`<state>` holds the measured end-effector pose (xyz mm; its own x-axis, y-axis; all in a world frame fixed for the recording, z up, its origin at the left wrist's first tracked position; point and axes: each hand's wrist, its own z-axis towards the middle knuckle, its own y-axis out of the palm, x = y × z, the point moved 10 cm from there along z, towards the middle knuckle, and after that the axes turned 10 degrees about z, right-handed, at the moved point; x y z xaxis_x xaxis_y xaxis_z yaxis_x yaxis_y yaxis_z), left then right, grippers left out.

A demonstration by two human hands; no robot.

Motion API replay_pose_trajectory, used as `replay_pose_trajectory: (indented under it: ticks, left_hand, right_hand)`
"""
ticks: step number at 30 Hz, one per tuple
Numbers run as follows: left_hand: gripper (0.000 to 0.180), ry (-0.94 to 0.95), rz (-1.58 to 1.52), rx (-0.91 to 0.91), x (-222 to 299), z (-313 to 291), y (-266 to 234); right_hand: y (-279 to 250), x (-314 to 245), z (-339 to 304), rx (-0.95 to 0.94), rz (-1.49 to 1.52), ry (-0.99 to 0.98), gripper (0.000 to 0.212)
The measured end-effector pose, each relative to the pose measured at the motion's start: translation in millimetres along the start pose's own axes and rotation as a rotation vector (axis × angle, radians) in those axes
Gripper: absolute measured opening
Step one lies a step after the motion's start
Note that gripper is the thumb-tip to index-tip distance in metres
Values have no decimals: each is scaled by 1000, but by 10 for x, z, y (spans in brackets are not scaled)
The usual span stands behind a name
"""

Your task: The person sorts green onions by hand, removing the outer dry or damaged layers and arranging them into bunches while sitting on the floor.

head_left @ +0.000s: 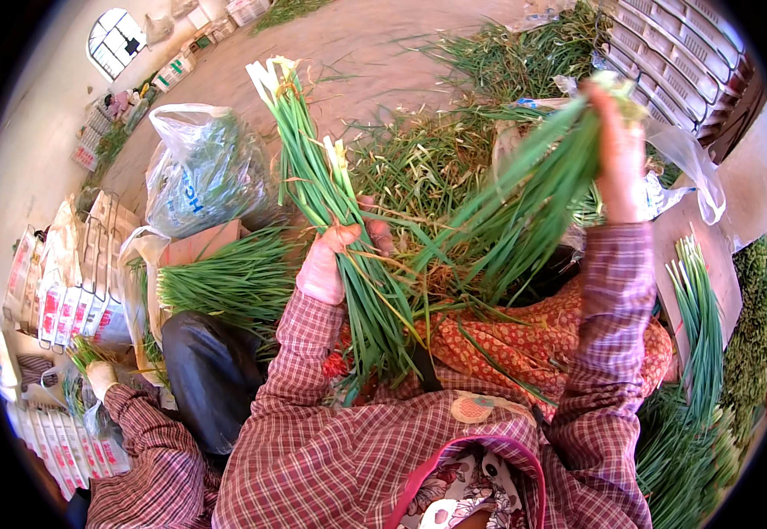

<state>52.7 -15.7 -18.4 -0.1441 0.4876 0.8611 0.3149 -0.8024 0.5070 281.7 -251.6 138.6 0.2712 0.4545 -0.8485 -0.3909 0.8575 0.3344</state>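
My left hand (323, 269) is closed round the middle of a long bunch of chives (297, 145). The white stem ends point up and away, and the green leaves hang over my lap. Raised at the right, my right hand (620, 154) grips a second bunch of chives (533, 198) near its pale ends. Its leaves trail down to the left, smeared by motion. A few dry, yellowed leaves stick out beside my left hand. Loose trimmings (414, 163) lie in a heap on the floor beyond both hands.
Left of me lies a pile of chives (233, 278), with a filled clear plastic bag (202, 167) behind it. A co-worker's gloved hand (101, 377) holds greens at the far left. On the right, another bunch (699, 304) rests on a board (665, 238); stacked crates (679, 53) stand behind.
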Motion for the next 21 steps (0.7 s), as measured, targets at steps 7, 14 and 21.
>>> replay_pose_trajectory:
  ticks: [7, 14, 21]
  left_hand:
    - [55, -5, 94, -22, 35, 29, 132]
    - [54, 17, 209, 21, 9, 64, 443]
    - [46, -51, 199, 40, -86, 16, 369]
  right_hand:
    - [333, -105, -275, -199, -102, 60, 22]
    - [1281, 700, -766, -521, -267, 80, 33]
    - [1188, 739, -768, -485, -410, 81, 32]
